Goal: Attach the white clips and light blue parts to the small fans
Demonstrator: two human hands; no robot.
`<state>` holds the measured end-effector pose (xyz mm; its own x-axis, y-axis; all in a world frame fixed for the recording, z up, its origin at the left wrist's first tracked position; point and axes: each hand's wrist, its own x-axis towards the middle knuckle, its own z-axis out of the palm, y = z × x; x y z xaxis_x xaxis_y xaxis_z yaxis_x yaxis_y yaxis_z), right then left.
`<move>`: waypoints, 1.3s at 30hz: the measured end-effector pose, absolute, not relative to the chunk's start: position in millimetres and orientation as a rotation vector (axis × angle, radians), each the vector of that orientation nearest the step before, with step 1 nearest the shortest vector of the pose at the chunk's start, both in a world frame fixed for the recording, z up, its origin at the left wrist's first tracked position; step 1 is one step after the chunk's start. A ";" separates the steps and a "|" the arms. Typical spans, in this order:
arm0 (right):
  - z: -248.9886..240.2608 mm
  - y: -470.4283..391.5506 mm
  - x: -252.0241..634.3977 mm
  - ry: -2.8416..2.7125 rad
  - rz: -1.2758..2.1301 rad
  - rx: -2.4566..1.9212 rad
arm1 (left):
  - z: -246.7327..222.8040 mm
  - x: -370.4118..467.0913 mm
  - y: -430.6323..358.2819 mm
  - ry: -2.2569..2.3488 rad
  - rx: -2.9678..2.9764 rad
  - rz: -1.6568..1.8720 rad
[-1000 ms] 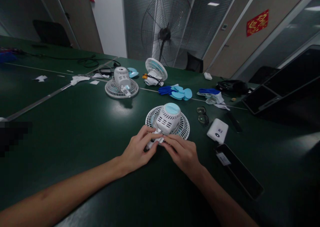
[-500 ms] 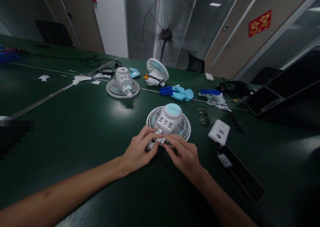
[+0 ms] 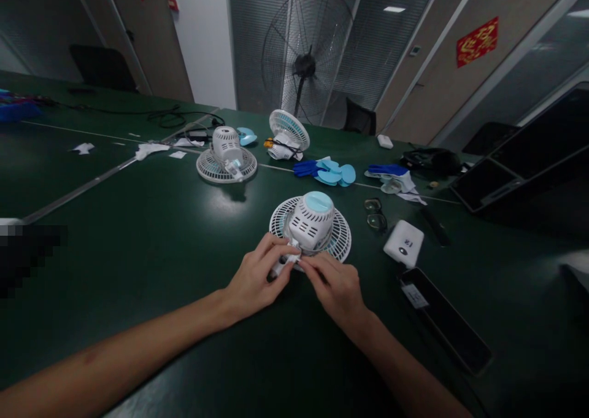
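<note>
A small white fan (image 3: 313, 224) lies grille-down on the green table in front of me, its rounded motor housing with a light-blue cap facing up. My left hand (image 3: 260, 270) is closed round the white bracket (image 3: 293, 257) at the fan's near side, thumb below and fingers above. At the right end of that bracket, my right hand (image 3: 334, 283) has its thumb and fingertips pinched together. Whatever is between those fingertips is too small or hidden to make out.
Two more small fans, one grille-down (image 3: 226, 154) and one tilted (image 3: 288, 134), stand farther back. Blue fan blades (image 3: 335, 174), gloves (image 3: 391, 175), glasses (image 3: 375, 214), a white box (image 3: 404, 243) and a black power strip (image 3: 444, 320) lie around the table (image 3: 161, 252).
My right hand's fingers have drawn slightly down and together at the bracket, baring more of it. My left hand keeps its hold, and the fan stays in place.
</note>
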<state>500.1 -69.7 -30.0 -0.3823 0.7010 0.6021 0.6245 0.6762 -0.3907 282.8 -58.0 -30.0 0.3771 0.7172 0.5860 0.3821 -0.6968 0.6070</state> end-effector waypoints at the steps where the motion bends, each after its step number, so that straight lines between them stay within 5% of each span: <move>1: -28.8 -70.1 498.9 -2.092 0.152 -1.036 | -30.0 283.0 -58.2 0.952 2.277 1.240; 8: -25.8 -76.1 486.3 -1.788 0.752 -1.249 | -32.2 282.6 -58.0 0.964 2.293 1.239; 15: -28.3 -67.6 505.8 -2.164 0.090 -1.001 | -33.4 281.9 -55.2 0.935 2.242 1.262; 20: -29.2 -62.4 509.0 -2.190 -0.014 -0.959 | -30.1 282.6 -55.7 0.939 2.221 1.274; 31: -25.3 -76.5 484.9 -1.780 0.761 -1.234 | -33.3 283.3 -56.5 0.958 2.271 1.241; 39: -29.6 -71.2 501.2 -2.090 0.035 -1.009 | -31.0 281.3 -55.7 0.955 2.242 1.235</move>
